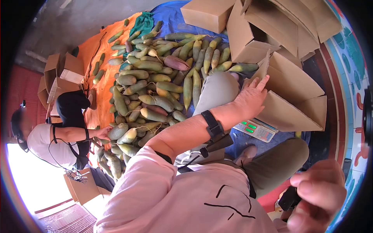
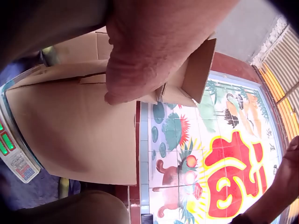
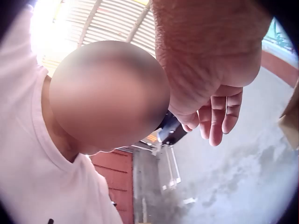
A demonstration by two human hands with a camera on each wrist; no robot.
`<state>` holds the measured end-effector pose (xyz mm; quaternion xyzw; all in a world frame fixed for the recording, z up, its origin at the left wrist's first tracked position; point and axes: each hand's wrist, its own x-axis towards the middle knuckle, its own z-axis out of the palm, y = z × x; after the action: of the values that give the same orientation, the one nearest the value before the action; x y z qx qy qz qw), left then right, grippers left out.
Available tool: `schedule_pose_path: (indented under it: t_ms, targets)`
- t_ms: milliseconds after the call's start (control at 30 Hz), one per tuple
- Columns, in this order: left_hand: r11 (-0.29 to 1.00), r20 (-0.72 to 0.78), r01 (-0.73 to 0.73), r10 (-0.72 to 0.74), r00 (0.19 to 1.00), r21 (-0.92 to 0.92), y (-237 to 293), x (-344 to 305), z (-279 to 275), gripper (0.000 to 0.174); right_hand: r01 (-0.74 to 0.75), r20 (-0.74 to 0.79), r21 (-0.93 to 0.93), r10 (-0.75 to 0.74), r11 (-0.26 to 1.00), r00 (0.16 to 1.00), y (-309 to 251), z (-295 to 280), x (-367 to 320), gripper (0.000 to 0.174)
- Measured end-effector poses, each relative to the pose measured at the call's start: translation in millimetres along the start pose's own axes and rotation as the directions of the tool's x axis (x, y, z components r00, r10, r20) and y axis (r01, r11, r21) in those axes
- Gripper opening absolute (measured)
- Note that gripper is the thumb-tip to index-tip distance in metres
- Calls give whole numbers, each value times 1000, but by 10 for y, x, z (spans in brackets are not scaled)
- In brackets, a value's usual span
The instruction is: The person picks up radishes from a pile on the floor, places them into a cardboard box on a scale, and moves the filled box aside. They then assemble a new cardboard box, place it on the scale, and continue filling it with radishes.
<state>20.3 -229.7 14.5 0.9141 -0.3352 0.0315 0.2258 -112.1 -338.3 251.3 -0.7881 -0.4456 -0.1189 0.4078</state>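
My left hand (image 1: 251, 97) rests at the near side edge of an open cardboard box (image 1: 289, 110), its fingers spread over the edge. In the left wrist view the same hand (image 2: 149, 60) overlaps the top of the box (image 2: 77, 126), its fingertips mostly hidden. The box sits on a digital scale (image 1: 256, 131) with lit green displays. Up close to my head is my right hand (image 1: 320, 194), with loosely bent fingers and nothing seen in them. In the right wrist view, the right hand (image 3: 210, 84) hangs its fingers beside a black device (image 3: 173, 130).
A large heap of long green radishes (image 1: 147, 97), a few of them purplish, covers orange and blue sheets. More cardboard boxes (image 1: 210, 15) stand at the back right. Another person (image 1: 54, 143) reaches into the heap at left. A tiled wall (image 2: 224, 177) borders the right side.
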Motion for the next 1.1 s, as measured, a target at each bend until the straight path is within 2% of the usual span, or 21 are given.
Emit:
schedule_pose_path:
  t_ms: [33, 67, 100, 133, 267, 367, 433, 600, 700, 733, 767, 933, 1033, 1067, 1100]
  targets:
    - [1000, -16, -5, 5, 1000, 3, -13, 3, -12, 47, 193, -9, -50, -194, 980, 981, 52, 31, 40, 12]
    - [1000, -17, -3, 3, 1000, 5, -16, 7, -21, 47, 196, -9, -49, -196, 979, 980, -43, 14, -7, 12]
    - [1000, -3, 0, 0, 1000, 11, -14, 7, -28, 48, -57, -23, -97, 55, 994, 998, -212, -29, -91, 16]
    - [1000, 12, 0, 0, 1000, 16, -14, 5, -37, 48, -308, -49, -140, 304, 941, 951, -325, -65, -127, 27]
    - [1000, 11, 0, 0, 1000, 28, -18, 2, -20, 48, -319, -1, -186, 324, 929, 946, -384, -134, -10, 29]
    - [1000, 4, -3, 3, 1000, 27, -23, 5, -9, 49, -252, 72, -224, 274, 941, 959, -375, -310, -132, 23]
    - [1000, 18, 12, -12, 1000, 10, -13, 9, -24, 49, -397, -35, -91, 395, 913, 918, -435, -397, -265, 16]
    - [1000, 0, 11, -11, 1000, -16, -19, 7, -2, 49, -298, -36, -66, 297, 952, 954, -507, -131, -15, 7]
    - [1000, 5, 14, -14, 1000, -17, -2, 16, -15, 48, -229, -43, -61, 226, 972, 973, -545, -40, 93, 15]
    - [1000, 12, 24, -24, 1000, -9, 1, 8, -20, 48, -190, 209, -102, 208, 976, 956, -354, -401, -142, 13]
    - [1000, 14, 22, -21, 1000, -12, 0, 5, -13, 48, -195, 208, -103, 213, 975, 955, -360, -400, -147, 13]
    - [1000, -45, -19, 19, 999, -5, -21, 2, 19, 46, -255, 17, -268, 269, 929, 963, -441, -225, -127, 10]
    - [1000, -31, -11, 10, 999, -26, -13, -6, -9, 46, -289, -93, -352, 274, 890, 957, -474, -117, -82, 11]
    - [1000, -33, -10, 9, 999, -25, -20, -2, -7, 46, -698, -153, -226, 683, 679, 714, -626, -210, -66, 16]
    - [1000, -34, -13, 13, 999, -12, -20, -2, 5, 46, -697, -153, -227, 682, 680, 715, -421, 242, 866, 16]
